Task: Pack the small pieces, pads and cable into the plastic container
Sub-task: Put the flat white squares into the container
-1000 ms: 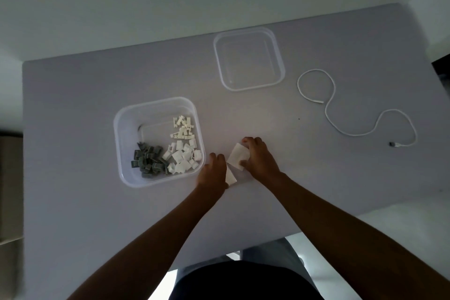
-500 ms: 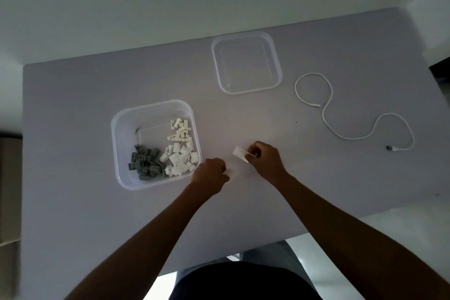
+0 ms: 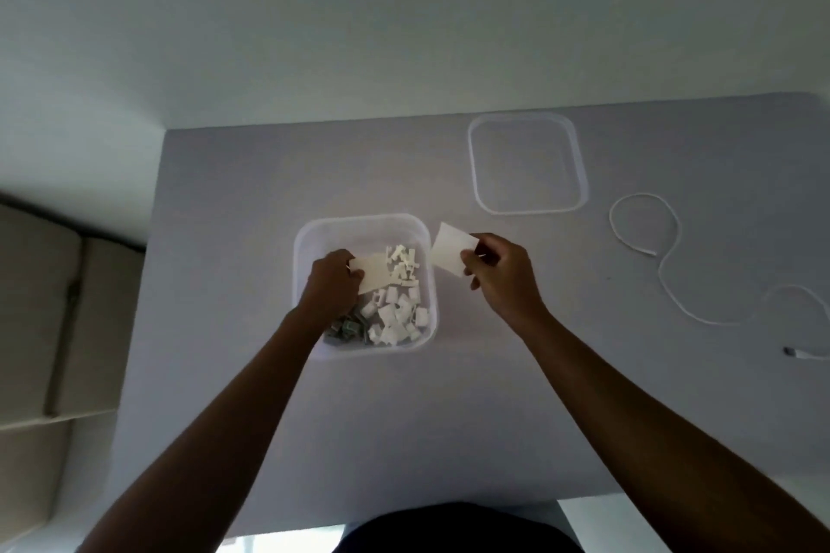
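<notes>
A clear plastic container (image 3: 310, 233) sits mid-table, holding several small white pieces (image 3: 399, 305) and grey pieces (image 3: 348, 330). My left hand (image 3: 330, 285) is over the container and pinches a white pad (image 3: 375, 276) above its contents. My right hand (image 3: 498, 276) pinches a second white pad (image 3: 451, 251) in the air just beside the container's right rim. A white cable (image 3: 664, 265) lies in loose curves on the table to the right, its plug (image 3: 795, 352) near the right edge.
The container's clear lid (image 3: 527, 207) lies flat on the grey table (image 3: 224, 238) behind and to the right. A beige cushioned seat (image 3: 40, 328) stands beside the table's left edge. The near table edge is by my body.
Both hands lifted the white pads off the table and carried them left. The left pad is now over the container, the right one beside its rim. The camera view shifted left.
</notes>
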The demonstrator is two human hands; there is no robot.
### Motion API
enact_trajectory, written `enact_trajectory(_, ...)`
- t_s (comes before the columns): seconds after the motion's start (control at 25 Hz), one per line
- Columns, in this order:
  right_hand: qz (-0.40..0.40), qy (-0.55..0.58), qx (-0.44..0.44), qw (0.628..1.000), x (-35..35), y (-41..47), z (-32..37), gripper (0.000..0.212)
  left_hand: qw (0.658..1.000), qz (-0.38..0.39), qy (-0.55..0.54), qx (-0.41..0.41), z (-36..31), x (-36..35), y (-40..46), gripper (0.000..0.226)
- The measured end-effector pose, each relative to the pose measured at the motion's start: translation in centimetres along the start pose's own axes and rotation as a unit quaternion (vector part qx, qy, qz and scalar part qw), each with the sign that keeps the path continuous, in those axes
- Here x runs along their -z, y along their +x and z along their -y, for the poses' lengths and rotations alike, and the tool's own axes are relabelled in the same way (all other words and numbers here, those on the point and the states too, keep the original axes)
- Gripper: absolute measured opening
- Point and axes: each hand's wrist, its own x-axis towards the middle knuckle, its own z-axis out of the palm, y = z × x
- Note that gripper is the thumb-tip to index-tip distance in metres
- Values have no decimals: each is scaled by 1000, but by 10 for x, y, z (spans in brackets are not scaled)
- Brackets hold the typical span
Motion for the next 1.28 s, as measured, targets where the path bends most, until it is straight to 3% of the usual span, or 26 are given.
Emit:
enact_trajectory(0.4,79,-47,-36,995,-88,34,15,14,999,-19,29,12,27,5,32,26)
enact_trajectory(0.68,109,-101,-53,988,-123,49,7,10,998,-45,49,9,28,12,40,15)
enact_trajectory(0.96,123,-150,-68,979,-158,66,3,13,961,-250,28,-116,39,25,31,29)
enact_trajectory(1.16,146,-205,-71,965,-172,68,2,19,986,-152,-72,-3,52,16,28,49)
enact_trajectory(1.28,141,-220,-54,964,-177,65,2,24,987,-127,-98,16,49,16,25,58)
